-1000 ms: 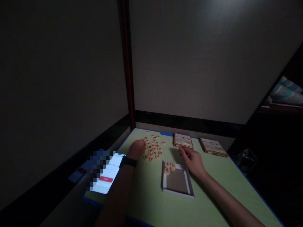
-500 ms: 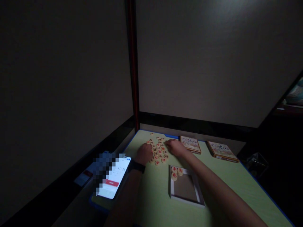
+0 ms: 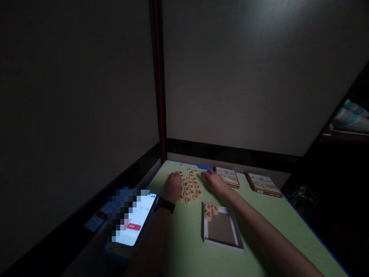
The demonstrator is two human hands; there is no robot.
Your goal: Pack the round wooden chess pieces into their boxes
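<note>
Round wooden Chinese chess pieces (image 3: 190, 187) with red or dark characters lie in a loose cluster toward the far left of the table. My left hand (image 3: 173, 186), a dark band on its wrist, rests at the cluster's left edge with fingers curled in; what they hold, if anything, is hidden. On the other side, my right hand (image 3: 213, 181) is just off the pieces with its fingers slightly bent and apart. Nothing shows in it. Nearer me lies a shallow open box (image 3: 223, 231); three red-marked pieces (image 3: 211, 211) sit in its far left corner.
Two flat printed boxes, a left one (image 3: 227, 177) and a right one (image 3: 263, 184), lie along the table's (image 3: 276, 219) far edge. A lit phone (image 3: 138, 219) is at the left edge. Walls close off the left and back. A transparent bin (image 3: 302, 198) stands beyond the right edge.
My right hand's fingers have loosened a little beside the cluster. My left hand has shifted slightly toward its left edge. The view has turned slightly right; the three boxed pieces are unchanged.
</note>
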